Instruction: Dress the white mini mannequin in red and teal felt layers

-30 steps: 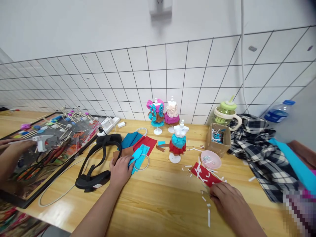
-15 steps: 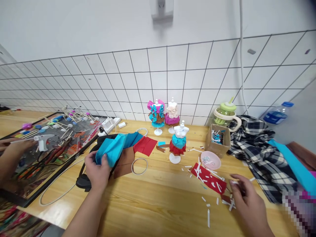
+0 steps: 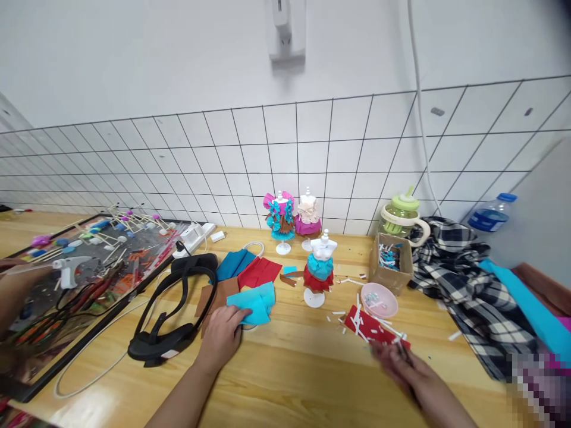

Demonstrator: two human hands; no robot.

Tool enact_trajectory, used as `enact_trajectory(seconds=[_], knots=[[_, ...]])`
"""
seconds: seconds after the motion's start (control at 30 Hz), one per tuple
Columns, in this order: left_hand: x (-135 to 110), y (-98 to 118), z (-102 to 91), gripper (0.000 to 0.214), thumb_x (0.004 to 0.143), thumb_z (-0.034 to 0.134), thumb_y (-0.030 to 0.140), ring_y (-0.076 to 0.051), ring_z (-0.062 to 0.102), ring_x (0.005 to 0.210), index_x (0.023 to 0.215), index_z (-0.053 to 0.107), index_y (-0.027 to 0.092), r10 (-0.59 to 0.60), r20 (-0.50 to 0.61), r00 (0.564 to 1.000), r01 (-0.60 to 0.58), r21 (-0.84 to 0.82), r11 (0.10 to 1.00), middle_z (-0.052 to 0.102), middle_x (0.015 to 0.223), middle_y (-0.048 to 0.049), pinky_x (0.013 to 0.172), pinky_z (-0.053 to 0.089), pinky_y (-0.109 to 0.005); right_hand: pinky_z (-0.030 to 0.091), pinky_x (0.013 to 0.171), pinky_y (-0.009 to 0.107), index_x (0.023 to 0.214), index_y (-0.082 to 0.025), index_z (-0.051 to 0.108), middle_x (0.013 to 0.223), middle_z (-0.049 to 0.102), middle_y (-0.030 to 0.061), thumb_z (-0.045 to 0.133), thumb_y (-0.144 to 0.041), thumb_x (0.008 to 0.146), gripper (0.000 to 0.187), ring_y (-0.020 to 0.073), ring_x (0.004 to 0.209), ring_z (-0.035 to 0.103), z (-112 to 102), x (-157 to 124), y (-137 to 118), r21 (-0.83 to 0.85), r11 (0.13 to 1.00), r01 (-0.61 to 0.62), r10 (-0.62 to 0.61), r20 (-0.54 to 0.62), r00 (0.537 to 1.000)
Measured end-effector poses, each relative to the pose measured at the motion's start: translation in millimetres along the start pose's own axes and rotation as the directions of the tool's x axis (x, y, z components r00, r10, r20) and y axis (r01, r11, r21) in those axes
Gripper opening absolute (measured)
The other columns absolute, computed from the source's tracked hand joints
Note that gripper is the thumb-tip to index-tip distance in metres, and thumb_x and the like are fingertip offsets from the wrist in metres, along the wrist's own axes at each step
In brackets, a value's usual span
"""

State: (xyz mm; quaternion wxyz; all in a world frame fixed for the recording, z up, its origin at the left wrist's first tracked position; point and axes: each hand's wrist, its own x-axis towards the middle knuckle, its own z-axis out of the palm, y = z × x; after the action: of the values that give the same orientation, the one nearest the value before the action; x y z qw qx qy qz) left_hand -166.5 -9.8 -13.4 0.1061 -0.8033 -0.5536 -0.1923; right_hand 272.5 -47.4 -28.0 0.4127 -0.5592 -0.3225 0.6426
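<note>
My left hand (image 3: 220, 337) rests on the wooden table (image 3: 285, 374) with its fingers pressing a folded blue felt piece (image 3: 254, 304). Under and behind that lie brown felt (image 3: 213, 297), red felt (image 3: 259, 271) and a darker blue felt (image 3: 234, 263). My right hand (image 3: 401, 364) is smeared by motion at the near edge of a red felt sheet (image 3: 372, 327) strewn with white paper strips. A small dress form in blue and red (image 3: 317, 267) stands between the two piles.
A black headset (image 3: 172, 315) lies left of my left hand, beside a black tray (image 3: 89, 309) with a glue gun (image 3: 69, 270). Another person's hand (image 3: 11, 294) is at the far left. Pink dish (image 3: 379, 300), cardboard box (image 3: 392, 261), green cup (image 3: 401, 214) and plaid cloth (image 3: 464, 279) sit right.
My left hand has set the blue felt back down on the pile and moved right. My right hand has swung left toward the red sheet.
</note>
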Motion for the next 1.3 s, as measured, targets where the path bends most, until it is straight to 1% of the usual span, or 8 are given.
enact_trajectory(seconds=[0.13,0.27,0.43,0.53,0.67,0.8,1.0,1.3], knots=[[3,5,0.0,0.037,0.08,0.047,0.005,-0.022,0.059,0.085,0.106,0.067,0.022,-0.001,0.047,0.999,0.0,0.027,1.0,0.065,0.088,-0.0056,0.077,0.045,-0.035,0.054,0.084,0.035,0.125,-0.022,0.057,0.118,0.069,0.0109,0.06,-0.064,0.074,0.066,0.0288,0.107,0.065,-40,9,-16,-0.437,0.884,0.169,-0.228,-0.087,0.97],[3,4,-3.4,0.033,0.081,0.049,0.006,-0.023,0.058,0.087,0.1,0.071,0.023,-0.006,-0.076,0.997,0.017,0.141,0.99,0.066,0.094,-0.0075,0.076,0.044,-0.034,0.053,0.067,0.032,0.115,-0.027,0.064,0.091,0.076,0.0061,0.048,-0.056,0.084,0.045,0.0269,0.082,0.071,-41,-2,-21,-0.879,0.471,0.077,-0.366,-0.115,0.923],[6,2,-19.5,0.036,0.081,0.054,0.011,-0.027,0.057,0.093,0.107,0.071,0.028,-0.203,-0.304,0.931,0.294,0.293,0.91,0.067,0.11,-0.007,0.088,0.038,-0.043,0.052,0.062,0.028,0.135,-0.032,0.049,0.136,0.056,0.0025,0.032,-0.027,0.091,0.047,0.0196,0.092,0.069,-18,-11,-18,-0.989,0.065,0.13,-0.628,0.061,0.776],[11,10,-28.4,0.03,0.083,0.054,0.02,-0.032,0.055,0.105,0.107,0.07,0.029,-0.301,-0.18,0.937,0.342,0.278,0.898,0.067,0.114,-0.0069,0.098,0.028,-0.055,0.052,0.064,0.03,0.119,-0.025,0.06,0.119,0.066,0.005,0.035,-0.033,0.092,0.038,0.0207,0.088,0.068,-15,-8,-8,-0.993,-0.045,0.105,-0.679,0.108,0.727],[22,22,-33.2,0.036,0.085,0.055,0.035,-0.032,0.053,0.114,0.119,0.063,0.026,-0.273,-0.072,0.959,0.281,0.16,0.946,0.066,0.119,-0.0079,0.107,0.017,-0.06,0.05,0.063,0.029,0.115,-0.023,0.06,0.107,0.07,0.0046,0.032,-0.028,0.093,0.036,0.0203,0.088,0.068,-17,-3,2,-0.995,-0.08,0.06,-0.698,0.099,0.709],[51,23,-29.7,0.04,0.089,0.05,0.042,-0.028,0.051,0.119,0.121,0.061,0.021,-0.209,0.039,0.977,0.208,0.024,0.978,0.062,0.125,-0.009,0.104,0.035,-0.044,0.046,0.057,0.028,0.105,-0.024,0.062,0.093,0.072,0.0043,0.039,-0.046,0.094,0.034,0.0207,0.076,0.069,-12,-1,0,-0.998,-0.062,-0.009,-0.684,0.036,0.729],[108,11,4.9,0.037,0.09,0.046,0.035,-0.03,0.055,0.112,0.114,0.066,0.016,-0.325,0.241,0.914,0.336,-0.002,0.942,0.064,0.12,-0.0133,0.098,0.041,-0.041,0.043,0.056,0.029,0.094,-0.02,0.061,0.081,0.069,0.0053,0.031,-0.045,0.098,0.039,0.021,0.074,0.067,-16,3,2,-0.998,-0.064,-0.012,-0.749,0.041,0.662],[122,-8,26.9,0.018,0.081,0.055,0.031,-0.028,0.064,0.087,0.089,0.066,0.02,-0.533,0.158,0.831,0.553,-0.142,0.821,0.069,0.088,-0.0096,0.078,0.048,-0.037,0.044,0.07,0.025,0.1,-0.018,0.064,0.091,0.072,0.0055,0.039,-0.037,0.098,0.031,0.0172,0.079,0.066,-25,3,10,-0.975,-0.134,0.176,-0.869,0.201,0.452]])
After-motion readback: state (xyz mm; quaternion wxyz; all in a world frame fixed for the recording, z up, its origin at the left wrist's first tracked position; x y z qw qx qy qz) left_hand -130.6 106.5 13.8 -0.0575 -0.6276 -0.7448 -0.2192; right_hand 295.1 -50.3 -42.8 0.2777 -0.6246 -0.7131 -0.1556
